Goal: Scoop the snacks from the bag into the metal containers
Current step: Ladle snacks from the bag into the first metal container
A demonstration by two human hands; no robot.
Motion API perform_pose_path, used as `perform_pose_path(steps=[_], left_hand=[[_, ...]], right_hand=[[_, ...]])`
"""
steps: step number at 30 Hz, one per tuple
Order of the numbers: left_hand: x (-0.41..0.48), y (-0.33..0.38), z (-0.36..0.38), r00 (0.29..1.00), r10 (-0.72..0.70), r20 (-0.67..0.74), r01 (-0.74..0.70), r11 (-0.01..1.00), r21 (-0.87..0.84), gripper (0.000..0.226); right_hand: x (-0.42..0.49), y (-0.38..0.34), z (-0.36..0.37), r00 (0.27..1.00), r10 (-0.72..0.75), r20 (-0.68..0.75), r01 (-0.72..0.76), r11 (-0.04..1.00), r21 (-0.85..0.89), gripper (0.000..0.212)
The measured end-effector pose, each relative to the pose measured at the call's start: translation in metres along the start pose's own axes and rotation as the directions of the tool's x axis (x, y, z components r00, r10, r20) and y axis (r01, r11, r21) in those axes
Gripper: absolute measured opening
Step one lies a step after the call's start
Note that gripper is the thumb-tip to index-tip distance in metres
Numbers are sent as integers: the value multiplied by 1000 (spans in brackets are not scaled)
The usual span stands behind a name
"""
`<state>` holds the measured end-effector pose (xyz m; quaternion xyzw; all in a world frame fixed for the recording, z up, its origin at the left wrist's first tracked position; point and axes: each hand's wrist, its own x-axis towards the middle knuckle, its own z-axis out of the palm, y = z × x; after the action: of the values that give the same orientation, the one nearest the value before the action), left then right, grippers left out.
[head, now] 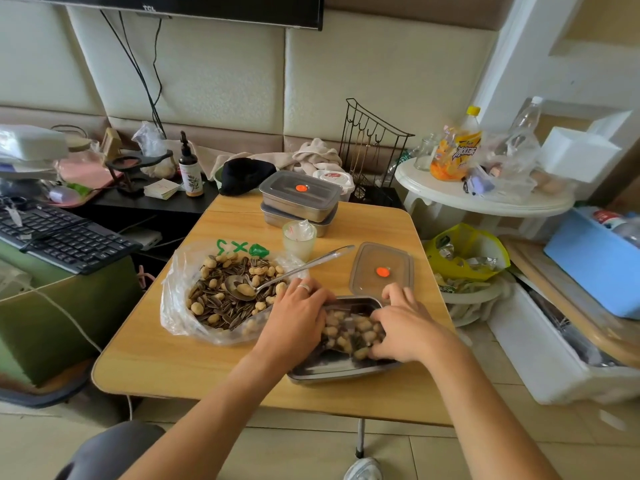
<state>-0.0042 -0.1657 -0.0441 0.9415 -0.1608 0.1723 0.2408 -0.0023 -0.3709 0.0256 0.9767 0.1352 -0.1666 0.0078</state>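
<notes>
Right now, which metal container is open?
The near container, under the left hand and right hand: its lid lies behind it, snacks inside. The two far containers are stacked, the top one lidded.

Both forearms (214,393) are bare. The left hand (298,317) wears a plain silver ring (303,287). Grey trousers (110,452) cover the knee; the shoe (363,470) is white and grey.

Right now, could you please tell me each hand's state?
Left hand: grips the rim of the metal container.
Right hand: curled over the snacks; hold unclear.
</notes>
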Motion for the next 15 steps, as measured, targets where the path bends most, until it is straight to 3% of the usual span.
perform_pose_path(steps=[2,6,11,13,15], left_hand=[[1,1,-1,1000,-6,14,6,1000,-4,30],[1,1,-1,999,4,42,-4,1000,2,36],[-1,0,0,999,9,39,-9,1000,10,37],[1,1,0,999,5,44,-6,1000,14,37],[2,1,-1,999,4,53,-4,1000,8,38]], right_hand=[[3,-3,5,1000,0,5,0,1000,15,34],[10,-4,10,999,-38,-17,39,997,72,32],[0,-7,4,975,-38,-221,41,999,10,57],[-3,-11,1,960,-61,-272,70,997,24,53],[-3,-16,2,973,-64,-220,82,994,72,43]])
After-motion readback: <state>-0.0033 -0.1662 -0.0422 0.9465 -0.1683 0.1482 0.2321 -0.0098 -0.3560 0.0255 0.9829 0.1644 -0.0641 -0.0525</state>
